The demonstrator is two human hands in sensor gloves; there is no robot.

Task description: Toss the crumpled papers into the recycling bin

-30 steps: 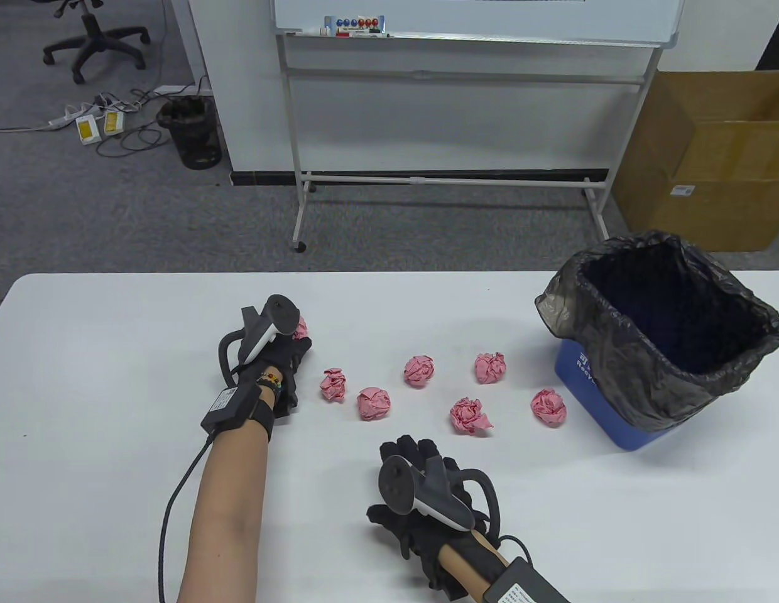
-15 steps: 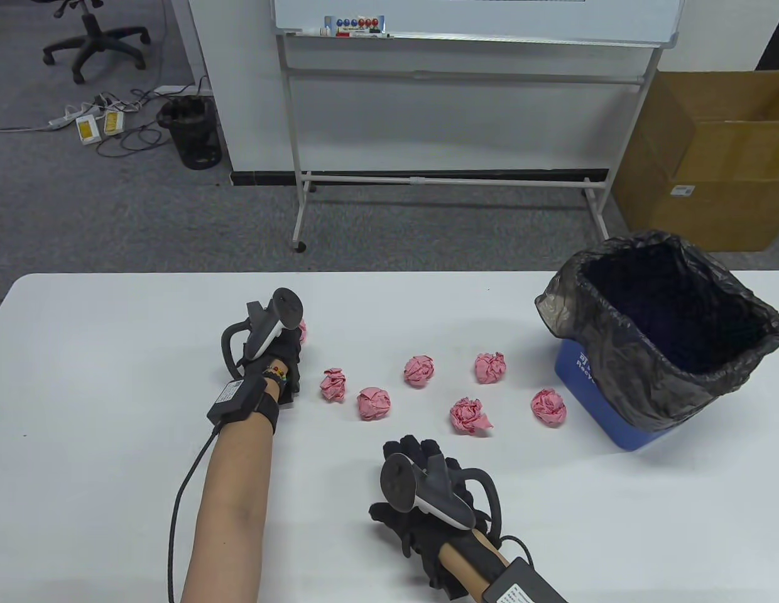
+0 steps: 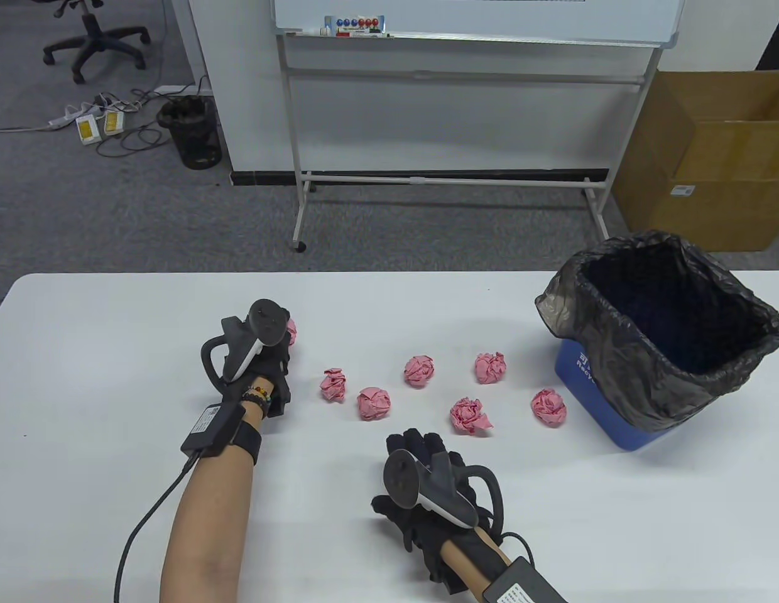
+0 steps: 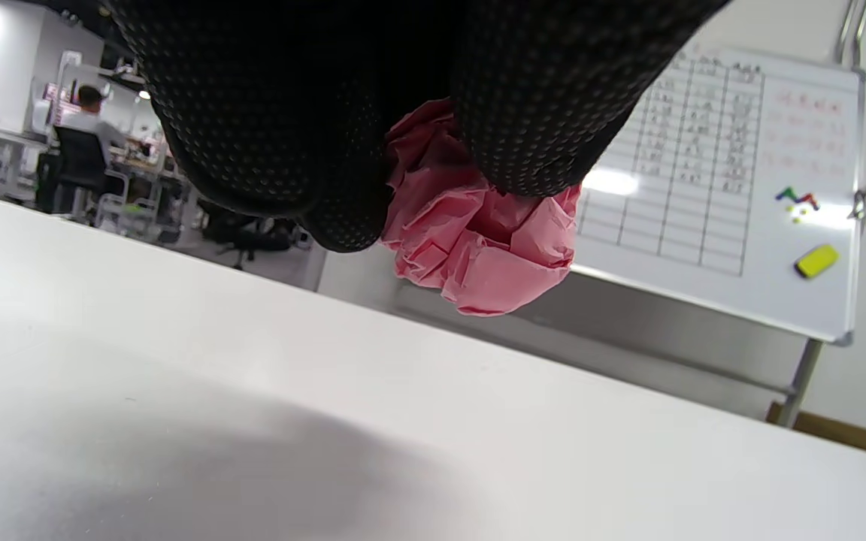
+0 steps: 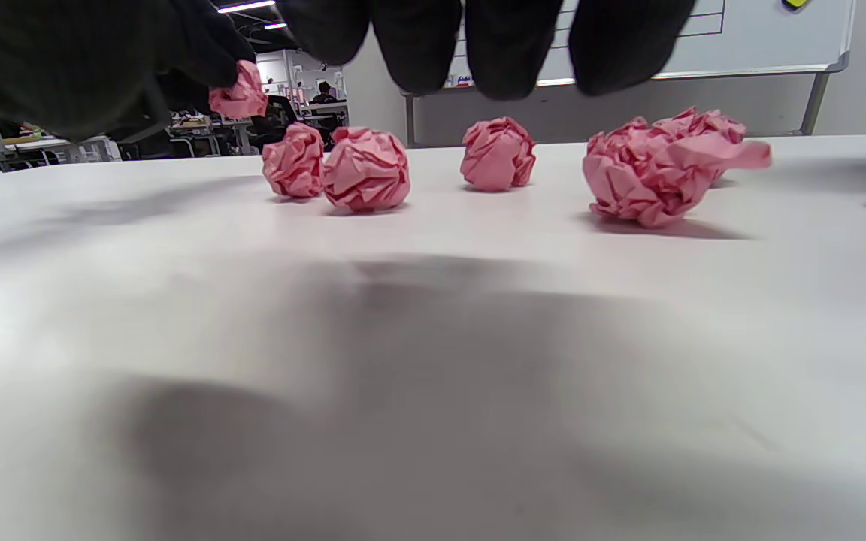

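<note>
Far right on the white table (image 3: 113, 326) the blue bag-lined recycling bin (image 3: 590, 389), its white lettering too cut off to read, waits while my left hand (image 3: 264, 364), now drawn back leftward, pinches a pink paper ball (image 4: 478, 248) clear of the tabletop, ready to toss, my right hand (image 3: 421, 502) hovering relaxed, empty.

An office: whiteboard (image 3: 471, 22) on wheels, swivel chair (image 3: 94, 38), grey carpet (image 3: 113, 207).

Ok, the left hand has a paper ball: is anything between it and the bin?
Nothing upright blocks the way. The left hand holds a pink ball clear of the table. Six more balls lie low on the table towards the bin, whose mouth is open.
</note>
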